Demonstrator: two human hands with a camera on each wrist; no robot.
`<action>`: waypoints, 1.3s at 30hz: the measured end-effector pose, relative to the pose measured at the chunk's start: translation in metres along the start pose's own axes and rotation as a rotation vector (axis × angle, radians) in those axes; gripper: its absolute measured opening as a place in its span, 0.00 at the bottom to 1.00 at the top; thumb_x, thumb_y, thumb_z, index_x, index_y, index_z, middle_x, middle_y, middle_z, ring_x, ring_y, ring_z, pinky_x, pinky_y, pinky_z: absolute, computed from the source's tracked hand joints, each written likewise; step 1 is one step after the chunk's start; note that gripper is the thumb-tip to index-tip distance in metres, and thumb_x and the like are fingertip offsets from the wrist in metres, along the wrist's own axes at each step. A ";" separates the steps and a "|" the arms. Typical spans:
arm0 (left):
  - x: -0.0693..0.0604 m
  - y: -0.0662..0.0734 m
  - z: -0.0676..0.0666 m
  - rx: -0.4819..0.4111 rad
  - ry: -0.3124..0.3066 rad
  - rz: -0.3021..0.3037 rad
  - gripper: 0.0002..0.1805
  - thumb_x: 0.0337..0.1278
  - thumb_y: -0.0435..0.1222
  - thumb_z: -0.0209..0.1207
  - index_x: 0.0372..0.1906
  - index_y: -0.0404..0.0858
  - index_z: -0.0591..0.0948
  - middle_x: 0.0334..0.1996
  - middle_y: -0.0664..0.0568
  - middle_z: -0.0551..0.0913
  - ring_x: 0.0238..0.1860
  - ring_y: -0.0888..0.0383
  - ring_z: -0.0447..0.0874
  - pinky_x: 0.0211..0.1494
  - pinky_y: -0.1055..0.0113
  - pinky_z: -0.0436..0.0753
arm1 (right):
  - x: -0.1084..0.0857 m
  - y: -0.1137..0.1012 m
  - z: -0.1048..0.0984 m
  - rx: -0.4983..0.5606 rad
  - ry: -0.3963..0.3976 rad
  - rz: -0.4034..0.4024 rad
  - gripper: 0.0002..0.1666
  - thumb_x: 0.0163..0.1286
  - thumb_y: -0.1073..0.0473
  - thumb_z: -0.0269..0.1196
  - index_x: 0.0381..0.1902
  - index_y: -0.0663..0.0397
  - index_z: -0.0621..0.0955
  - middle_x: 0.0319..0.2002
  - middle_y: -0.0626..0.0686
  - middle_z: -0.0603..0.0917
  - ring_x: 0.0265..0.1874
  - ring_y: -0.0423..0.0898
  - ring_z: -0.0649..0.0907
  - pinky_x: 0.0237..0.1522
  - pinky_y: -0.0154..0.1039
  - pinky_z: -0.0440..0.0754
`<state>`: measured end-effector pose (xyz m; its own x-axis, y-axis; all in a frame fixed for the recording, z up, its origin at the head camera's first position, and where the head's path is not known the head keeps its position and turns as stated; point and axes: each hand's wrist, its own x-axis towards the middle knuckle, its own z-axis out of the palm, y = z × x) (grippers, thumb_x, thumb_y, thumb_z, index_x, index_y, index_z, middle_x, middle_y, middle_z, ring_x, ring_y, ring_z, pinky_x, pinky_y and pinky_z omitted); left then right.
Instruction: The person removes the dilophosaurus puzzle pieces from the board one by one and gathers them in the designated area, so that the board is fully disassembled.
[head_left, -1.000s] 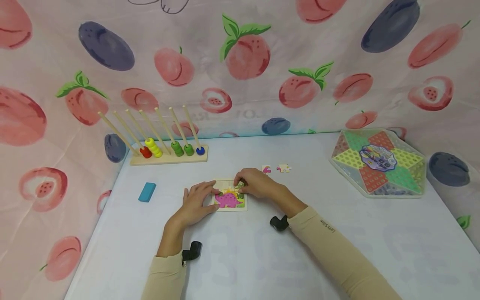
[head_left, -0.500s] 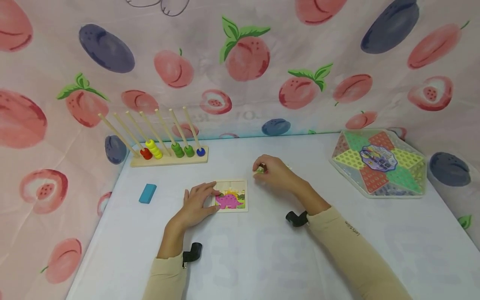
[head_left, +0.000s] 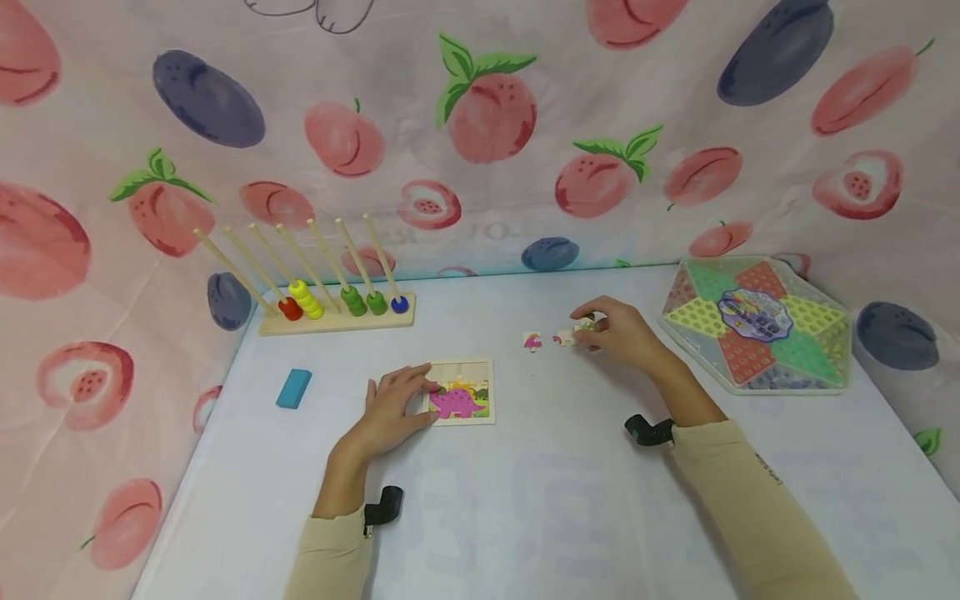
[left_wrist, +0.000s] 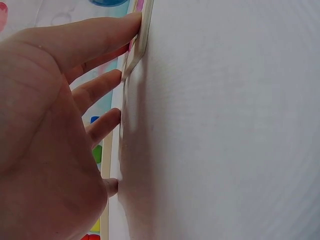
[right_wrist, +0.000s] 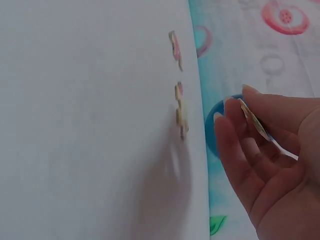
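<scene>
A small wooden jigsaw puzzle [head_left: 465,422] with a pink dinosaur picture lies mid-table; bare wood shows along the upper part of its tray. My left hand [head_left: 390,408] rests at its left side, fingers extended. In the left wrist view the thumb touches the edge of the puzzle tray [left_wrist: 146,30]. Off to the right, my right hand [head_left: 626,337] pinches a puzzle piece [right_wrist: 255,120] between thumb and fingers, above the table. Beside it lie two loose pieces: a pink-and-white one [head_left: 532,341] and a mostly pale one [head_left: 564,337], which the fingers partly overlap.
At the back left stands a wooden counting rack [head_left: 337,320] with tall pegs and coloured beads. A blue block [head_left: 293,388] lies at the left. A hexagonal board game box [head_left: 757,325] sits at the back right. Fruit-patterned cloth rises behind the table.
My right hand has lifted from the puzzle with a piece and moved right, over to the loose pieces. The left hand has stayed by the puzzle.
</scene>
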<state>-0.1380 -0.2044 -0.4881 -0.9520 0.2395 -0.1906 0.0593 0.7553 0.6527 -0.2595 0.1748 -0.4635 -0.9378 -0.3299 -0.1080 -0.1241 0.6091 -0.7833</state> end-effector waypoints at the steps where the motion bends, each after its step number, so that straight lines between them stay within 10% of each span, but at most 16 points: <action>1: 0.000 0.000 0.000 0.001 -0.002 0.001 0.22 0.64 0.38 0.64 0.62 0.46 0.80 0.80 0.49 0.61 0.82 0.40 0.46 0.77 0.26 0.27 | -0.001 0.002 -0.001 -0.004 0.002 -0.003 0.21 0.71 0.64 0.65 0.60 0.62 0.80 0.59 0.63 0.79 0.39 0.50 0.88 0.39 0.37 0.89; 17: 0.001 0.000 0.001 0.007 0.000 0.010 0.22 0.64 0.38 0.64 0.63 0.47 0.79 0.81 0.49 0.61 0.82 0.39 0.46 0.77 0.26 0.28 | -0.003 0.029 -0.019 -0.019 0.022 0.096 0.19 0.69 0.58 0.69 0.55 0.61 0.84 0.56 0.65 0.83 0.31 0.36 0.87 0.35 0.28 0.85; 39: -0.001 -0.001 0.001 0.004 -0.001 0.008 0.22 0.65 0.38 0.64 0.63 0.47 0.79 0.81 0.49 0.60 0.82 0.39 0.46 0.77 0.26 0.28 | 0.002 0.039 -0.017 -0.216 0.091 0.190 0.16 0.67 0.55 0.70 0.47 0.60 0.87 0.43 0.62 0.88 0.39 0.52 0.84 0.34 0.33 0.77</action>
<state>-0.1367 -0.2049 -0.4888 -0.9514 0.2455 -0.1861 0.0676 0.7557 0.6515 -0.2715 0.2101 -0.4841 -0.9748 -0.1355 -0.1770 -0.0008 0.7961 -0.6051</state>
